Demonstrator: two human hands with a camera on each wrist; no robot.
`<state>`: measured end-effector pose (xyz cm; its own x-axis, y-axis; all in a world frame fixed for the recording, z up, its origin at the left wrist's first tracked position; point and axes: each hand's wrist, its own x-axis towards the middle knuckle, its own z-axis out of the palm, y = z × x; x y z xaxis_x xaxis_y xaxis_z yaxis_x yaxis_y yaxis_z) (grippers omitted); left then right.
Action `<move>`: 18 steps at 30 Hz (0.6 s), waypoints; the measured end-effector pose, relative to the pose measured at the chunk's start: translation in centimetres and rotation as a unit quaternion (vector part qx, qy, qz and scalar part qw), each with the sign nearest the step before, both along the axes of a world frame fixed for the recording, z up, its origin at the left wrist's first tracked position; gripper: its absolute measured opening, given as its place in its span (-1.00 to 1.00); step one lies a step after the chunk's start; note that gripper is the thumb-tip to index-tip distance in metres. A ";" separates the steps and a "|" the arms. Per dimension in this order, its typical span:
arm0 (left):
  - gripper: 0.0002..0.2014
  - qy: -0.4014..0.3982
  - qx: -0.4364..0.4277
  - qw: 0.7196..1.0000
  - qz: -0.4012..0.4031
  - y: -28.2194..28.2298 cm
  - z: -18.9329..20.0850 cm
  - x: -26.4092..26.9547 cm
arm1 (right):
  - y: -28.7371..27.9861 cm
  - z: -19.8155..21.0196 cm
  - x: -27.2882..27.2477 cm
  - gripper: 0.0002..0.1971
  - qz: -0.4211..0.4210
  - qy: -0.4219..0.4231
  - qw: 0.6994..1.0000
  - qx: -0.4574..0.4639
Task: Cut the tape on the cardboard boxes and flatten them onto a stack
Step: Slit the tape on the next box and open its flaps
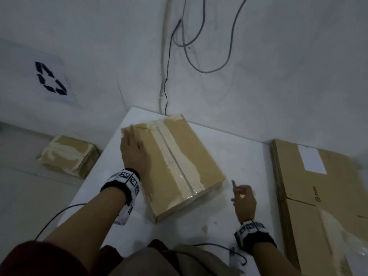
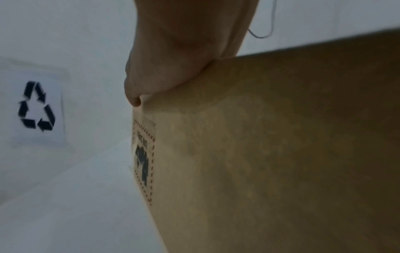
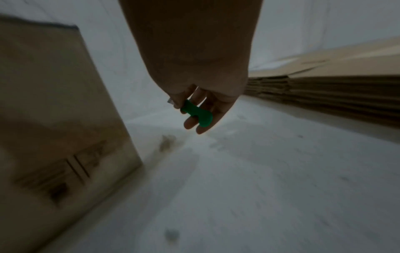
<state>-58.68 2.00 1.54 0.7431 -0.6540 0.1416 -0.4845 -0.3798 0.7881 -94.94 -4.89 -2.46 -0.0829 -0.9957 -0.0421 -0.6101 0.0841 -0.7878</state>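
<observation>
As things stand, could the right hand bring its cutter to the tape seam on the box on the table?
Probably yes. The right hand holds the green cutter just off the box's near corner, with bare table between. The tape seam faces up uncovered; the left hand rests beside it.

Left hand (image 2: 173, 56) resting on cardboard box (image 2: 270, 145) top edge.

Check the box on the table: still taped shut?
Shut. Tape runs unbroken along the box top seam; flaps lie flat.
</observation>
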 end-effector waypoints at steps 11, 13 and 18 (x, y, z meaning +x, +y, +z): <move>-0.45 -0.119 0.094 0.986 -0.070 -1.1 2.3 0.4 | -7.2 13.1 16.6 -0.79 0.218 -0.075 0.972 -0.036; -0.49 -0.113 0.124 0.975 -0.148 -1.4 2.4 1.3 | -7.0 12.1 19.7 -0.83 0.260 -0.052 0.964 -0.015; -0.39 -0.157 0.177 0.953 -0.189 -1.0 1.8 1.8 | -5.7 10.4 25.4 -0.80 0.288 -0.010 0.958 -0.006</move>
